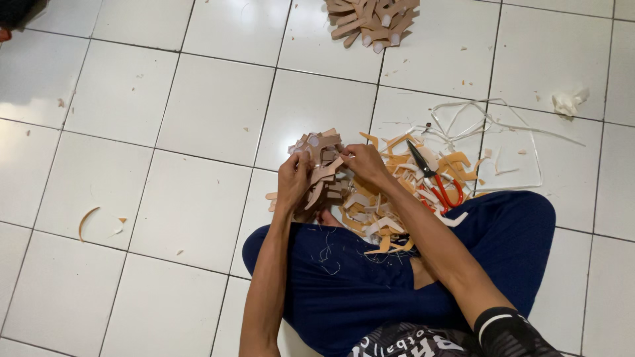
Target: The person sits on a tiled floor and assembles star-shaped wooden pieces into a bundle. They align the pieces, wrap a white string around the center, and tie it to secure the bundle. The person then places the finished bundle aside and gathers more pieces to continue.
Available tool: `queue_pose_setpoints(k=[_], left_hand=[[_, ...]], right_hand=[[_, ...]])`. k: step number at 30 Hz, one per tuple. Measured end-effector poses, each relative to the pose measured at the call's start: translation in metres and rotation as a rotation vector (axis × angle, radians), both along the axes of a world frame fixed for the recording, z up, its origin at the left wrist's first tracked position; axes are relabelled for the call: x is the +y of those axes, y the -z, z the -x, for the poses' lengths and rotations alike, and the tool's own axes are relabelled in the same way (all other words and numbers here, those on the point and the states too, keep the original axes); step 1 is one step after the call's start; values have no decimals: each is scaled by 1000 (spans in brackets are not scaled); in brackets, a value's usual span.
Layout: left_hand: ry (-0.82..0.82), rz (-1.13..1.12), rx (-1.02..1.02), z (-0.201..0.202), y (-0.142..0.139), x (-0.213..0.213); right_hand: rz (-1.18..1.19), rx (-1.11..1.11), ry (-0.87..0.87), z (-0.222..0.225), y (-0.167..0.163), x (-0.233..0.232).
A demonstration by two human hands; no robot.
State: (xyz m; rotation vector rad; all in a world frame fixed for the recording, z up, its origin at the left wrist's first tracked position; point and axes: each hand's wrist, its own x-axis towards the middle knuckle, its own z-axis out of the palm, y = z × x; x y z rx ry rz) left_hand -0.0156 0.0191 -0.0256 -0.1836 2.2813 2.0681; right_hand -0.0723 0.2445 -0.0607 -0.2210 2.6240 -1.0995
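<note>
A bundle of tan cut strips (319,173) sits above the knees, gripped by the left hand (293,182) with fingers curled tight around it. The right hand (366,163) pinches one strip at the bundle's edge, apparently between thumb and forefinger. Just right lie loose scraps (387,215) and orange-handled scissors (433,182). Leftward the white tiled floor (165,165) lies open; another strip pile (374,21) sits at the far edge.

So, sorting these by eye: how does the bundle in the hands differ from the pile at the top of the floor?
The bundle is held off the floor in both hands; the top pile lies untouched, partly cut off by the picture edge. Both are tan curved strips.
</note>
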Motion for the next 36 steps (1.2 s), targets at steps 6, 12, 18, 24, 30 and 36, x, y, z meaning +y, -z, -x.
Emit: queue_pose_setpoints(k=[6, 12, 18, 24, 30, 36], left_hand=[[76, 119, 137, -12, -6, 3], [91, 109, 236, -9, -9, 6], [147, 21, 302, -5, -10, 11], [106, 169, 145, 6, -11, 16], [-29, 158, 131, 6, -11, 18], [132, -123, 44, 3, -22, 20]], right_hand=[[-11, -139, 55, -4, 2, 2], [69, 66, 37, -11, 0, 0], [49, 57, 32, -22, -5, -7], [162, -201, 93, -17, -14, -6], [181, -14, 54, -14, -3, 10], [433, -348, 115, -6, -12, 15]])
